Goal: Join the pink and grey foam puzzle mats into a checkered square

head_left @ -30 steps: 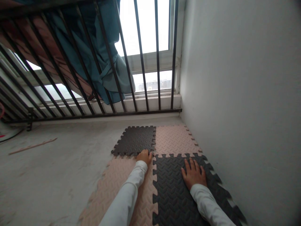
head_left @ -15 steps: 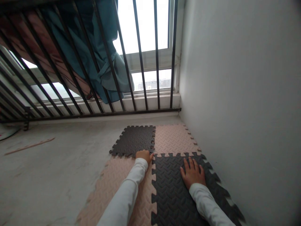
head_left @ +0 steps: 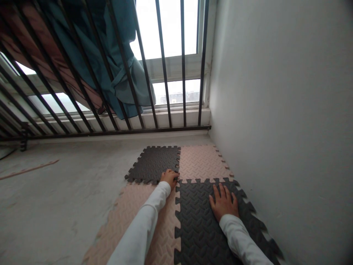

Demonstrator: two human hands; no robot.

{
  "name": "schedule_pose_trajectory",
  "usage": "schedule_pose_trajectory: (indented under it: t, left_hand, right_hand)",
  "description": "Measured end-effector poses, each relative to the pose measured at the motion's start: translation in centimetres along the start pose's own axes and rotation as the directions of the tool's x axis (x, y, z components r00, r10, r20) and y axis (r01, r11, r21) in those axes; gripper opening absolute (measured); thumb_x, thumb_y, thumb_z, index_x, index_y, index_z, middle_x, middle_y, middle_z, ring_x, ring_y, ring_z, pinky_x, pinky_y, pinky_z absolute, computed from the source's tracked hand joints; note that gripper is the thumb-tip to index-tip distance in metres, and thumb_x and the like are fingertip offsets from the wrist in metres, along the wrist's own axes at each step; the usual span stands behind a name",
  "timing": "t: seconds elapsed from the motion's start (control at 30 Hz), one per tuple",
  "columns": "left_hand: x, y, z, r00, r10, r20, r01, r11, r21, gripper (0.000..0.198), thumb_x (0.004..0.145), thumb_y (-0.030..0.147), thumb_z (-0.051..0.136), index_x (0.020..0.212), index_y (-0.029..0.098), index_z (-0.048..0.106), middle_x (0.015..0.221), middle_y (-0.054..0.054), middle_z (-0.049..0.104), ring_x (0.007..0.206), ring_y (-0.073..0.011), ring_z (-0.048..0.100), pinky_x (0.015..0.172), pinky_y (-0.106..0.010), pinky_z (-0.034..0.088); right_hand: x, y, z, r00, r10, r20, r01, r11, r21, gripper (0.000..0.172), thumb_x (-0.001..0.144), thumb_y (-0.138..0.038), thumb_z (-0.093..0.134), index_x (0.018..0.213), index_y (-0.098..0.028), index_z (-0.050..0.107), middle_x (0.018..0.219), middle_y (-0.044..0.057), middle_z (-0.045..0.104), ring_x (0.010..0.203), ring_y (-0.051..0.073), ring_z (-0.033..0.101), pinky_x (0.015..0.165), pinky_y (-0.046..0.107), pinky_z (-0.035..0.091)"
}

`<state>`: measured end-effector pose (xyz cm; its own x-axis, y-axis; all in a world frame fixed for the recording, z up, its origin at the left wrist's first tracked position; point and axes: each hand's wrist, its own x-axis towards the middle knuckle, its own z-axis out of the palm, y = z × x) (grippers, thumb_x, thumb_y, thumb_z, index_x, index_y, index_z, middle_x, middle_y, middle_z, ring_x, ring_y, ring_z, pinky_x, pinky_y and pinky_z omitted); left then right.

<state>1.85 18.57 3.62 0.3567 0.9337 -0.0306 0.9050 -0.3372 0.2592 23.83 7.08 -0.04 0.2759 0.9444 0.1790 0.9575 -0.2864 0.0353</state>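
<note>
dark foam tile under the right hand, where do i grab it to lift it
Best grip is probably the free toothed edge of the dark foam tile, on the wall side, coming in from the right with the right hand. That edge looks unlinked, while the tile's left and far edges lock into the pink foam tiles. Peel upward from there.

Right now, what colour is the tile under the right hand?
Dark grey tile, clearest in the head view.
</note>
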Motion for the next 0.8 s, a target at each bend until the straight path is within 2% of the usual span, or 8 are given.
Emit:
schedule_pose_trajectory:
  t: [0.17, 0.43, 0.6, 0.8]
  left_hand:
    - [0.7, 0.3, -0.3, 1.0, 0.022, 0.006, -0.022, 0.997, 0.078, 0.039, 0.067, 0.017, 0.053, 0.103, 0.03, 0.056, 0.106, 0.0, 0.06, 0.108, -0.0183, 0.043, 0.089, -0.038, 0.029]
    - [1.0, 0.7, -0.2, 0.999, -0.025, -0.026, 0.026, 0.999, 0.034, 0.024, 0.071, 0.021, 0.05, 0.09, 0.029, 0.062, 0.101, 0.0, 0.063, 0.105, -0.019, 0.043, 0.092, -0.041, 0.027]
    - [1.1, 0.7, 0.2, 0.997, -0.07, -0.021, 0.07, 0.997, -0.028, 0.033, 0.067, 0.017, 0.051, 0.097, 0.029, 0.06, 0.107, 0.001, 0.06, 0.107, -0.018, 0.041, 0.092, -0.038, 0.031]
    - [0.7, 0.8, 1.0, 0.999, -0.047, -0.02, 0.045, 0.996, -0.076, 0.045, 0.064, 0.006, 0.046, 0.103, 0.028, 0.056, 0.112, 0.001, 0.056, 0.112, -0.0174, 0.037, 0.099, -0.048, 0.021]
  right_hand:
    - [0.1, 0.1, 0.2, 1.0, -0.002, -0.004, 0.002, 1.0, 0.002, 0.048, 0.08, -0.04, 0.032, 0.124, -0.023, 0.041, 0.134, 0.008, 0.036, 0.122, 0.023, 0.029, 0.098, 0.046, 0.016]
    - [0.0, 0.0, 0.1, 0.999, -0.004, -0.037, 0.004, 1.0, -0.001, 0.047, 0.079, -0.038, 0.033, 0.123, -0.023, 0.043, 0.133, 0.008, 0.038, 0.121, 0.023, 0.031, 0.097, 0.046, 0.017]
    - [0.0, 0.0, 0.2, 0.999, -0.01, -0.038, 0.011, 1.0, 0.009, 0.047, 0.079, -0.038, 0.032, 0.123, -0.022, 0.043, 0.132, 0.009, 0.038, 0.121, 0.024, 0.03, 0.097, 0.046, 0.017]
    - [0.0, 0.1, 0.0, 0.999, -0.018, -0.029, 0.018, 1.0, 0.013, 0.048, 0.08, -0.039, 0.031, 0.123, -0.022, 0.042, 0.132, 0.009, 0.038, 0.12, 0.024, 0.031, 0.097, 0.046, 0.018]
